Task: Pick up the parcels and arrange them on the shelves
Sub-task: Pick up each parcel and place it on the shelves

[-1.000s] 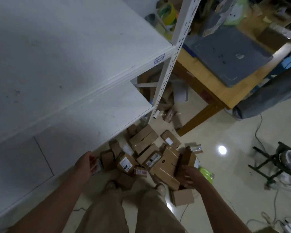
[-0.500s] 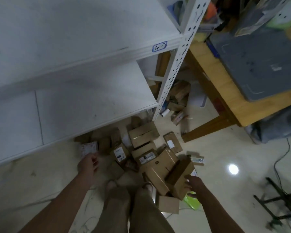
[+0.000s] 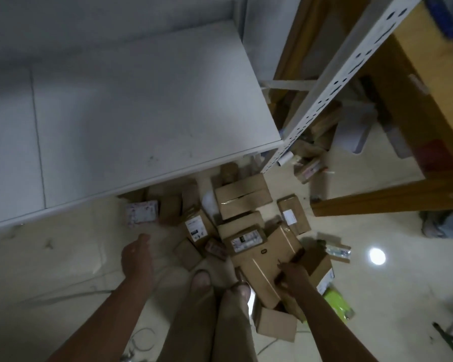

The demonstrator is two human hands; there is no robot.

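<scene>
Right hand [image 3: 293,276] gripping a long brown parcel [image 3: 267,257] in the heap on the floor [image 3: 63,270], in front of the white shelf [image 3: 141,113].

The cardboard parcels [image 3: 242,198] lay jumbled on the floor, some tucked under the shelf's front edge, and most sat just beyond and between the two sets of fingers. The right fingers were curled round the near end of the long brown parcel, with the thumb pressed on its top face. A small brown box [image 3: 275,326] sat behind that hand near the person's feet, and a green packet [image 3: 336,304] lay to its right. The left hand [image 3: 137,259] hung above the floor with its fingers loose and slightly spread, holding nothing. A white patterned parcel [image 3: 141,214] lay just ahead of it. A wooden bench [image 3: 416,100] stood well beyond the right fingers.
</scene>
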